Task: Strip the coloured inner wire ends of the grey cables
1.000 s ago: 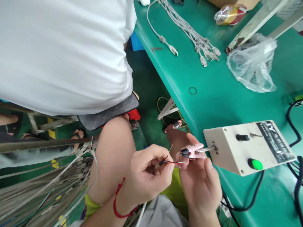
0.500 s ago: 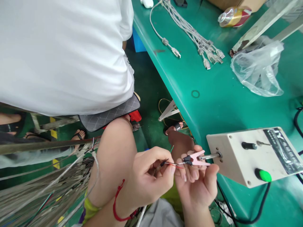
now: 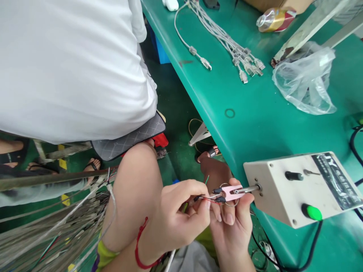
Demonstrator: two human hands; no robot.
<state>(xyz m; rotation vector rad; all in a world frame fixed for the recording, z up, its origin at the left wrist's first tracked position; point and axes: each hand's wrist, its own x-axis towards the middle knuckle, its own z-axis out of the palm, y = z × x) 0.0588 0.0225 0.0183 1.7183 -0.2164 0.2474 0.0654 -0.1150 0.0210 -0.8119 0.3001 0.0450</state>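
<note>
My left hand is closed on the end of a cable, whose thin red, black, white and green wires stick out past the fingertips. Its wrist wears a red string. To the right, my right hand pinches the handles of a pink clip between thumb and fingers. The clip's black-tipped jaws stand apart, with wires reaching to them. Its handle end sits at the metal shaft of a beige box machine with a black knob and a green knob.
Grey USB cables, a plastic bag and a bottle lie on the green table. A person in a white shirt sits at the left. Below them, a large bundle of cables fills the lower left.
My right hand has squeezed the pink clip, so its handles are closer together and its black jaws have opened. The view has shifted slightly.
</note>
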